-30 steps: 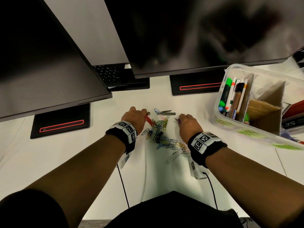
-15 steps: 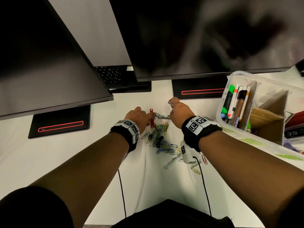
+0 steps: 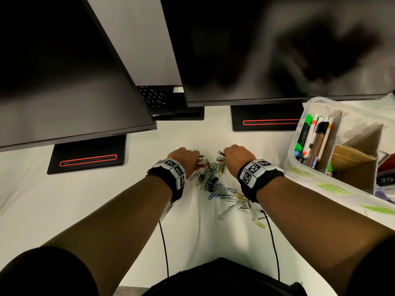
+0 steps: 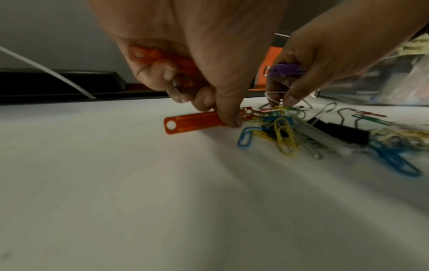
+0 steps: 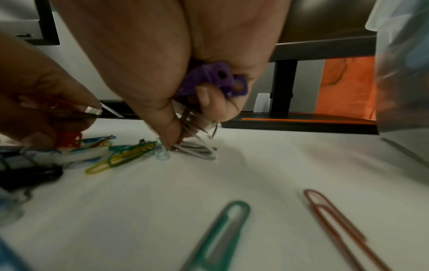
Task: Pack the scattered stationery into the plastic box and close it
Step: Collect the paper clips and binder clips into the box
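Standing open at the worktop's (image 3: 106, 210) right edge, the plastic box (image 3: 299, 167) already held pens. The left hand (image 3: 184, 160) clutched red key tags and pinched another red tag (image 4: 190, 122) lying flat; the right hand (image 3: 238, 158) gripped purple tags (image 5: 218, 78) while picking at wire clips. The scattered paper clips (image 3: 215, 182) looked light, springy and slippery, probably best scooped in bunches.

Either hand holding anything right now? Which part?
Left hand grips red key tags in curled fingers, pinching another's end. Right hand holds purple key tags by their bodies.
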Motion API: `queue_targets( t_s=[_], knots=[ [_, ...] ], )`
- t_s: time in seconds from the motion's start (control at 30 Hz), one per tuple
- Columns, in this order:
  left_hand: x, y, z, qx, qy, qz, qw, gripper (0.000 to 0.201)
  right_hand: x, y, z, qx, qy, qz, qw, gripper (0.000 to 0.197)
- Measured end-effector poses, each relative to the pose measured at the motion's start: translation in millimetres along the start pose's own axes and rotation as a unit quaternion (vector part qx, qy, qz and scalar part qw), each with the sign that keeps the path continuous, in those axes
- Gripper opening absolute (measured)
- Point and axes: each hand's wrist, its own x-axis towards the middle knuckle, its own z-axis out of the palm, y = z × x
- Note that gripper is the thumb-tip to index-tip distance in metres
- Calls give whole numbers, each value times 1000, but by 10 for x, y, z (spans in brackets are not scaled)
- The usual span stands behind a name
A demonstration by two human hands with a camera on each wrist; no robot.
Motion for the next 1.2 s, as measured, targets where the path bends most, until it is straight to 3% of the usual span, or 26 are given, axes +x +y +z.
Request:
queue_targets(
  t_s=[0.13,0.3,0.5,0.63,0.8,0.87,0.97,1.03,1.13,1.2],
  knots=[
    [-80,32,43,-18,11,5,1000,29,-134,33,77,54,4,37,998,30],
    [-160,66,-23,-124,34,-7,992,29,-266,123,161,90,34,37,995,29],
    [-294,221,-216,-226,59,-31,972,27,-449,194,-9,256,113,88,956,24],
    [-372,431,-431,-345,81,-67,933,21,-575,203,-204,417,114,93,897,24],
    [-390,842,-812,-463,120,-72,875,16,-762,352,-600,518,129,90,841,23],
    [-380,1042,-959,-534,110,-69,835,15,-853,519,-736,540,130,111,824,22],
    [-382,1388,-1141,-655,65,-77,749,16,-1003,871,-852,580,148,152,786,29],
    [-352,1621,-1210,-673,44,-67,735,16,-1105,1152,-895,604,163,194,756,32],
    [-277,1934,-1273,-671,23,-54,739,15,-1234,1567,-953,628,174,236,720,34],
    [-223,2132,-1308,-667,3,-39,744,16,-1293,1812,-989,613,176,260,725,35]
  ],
)
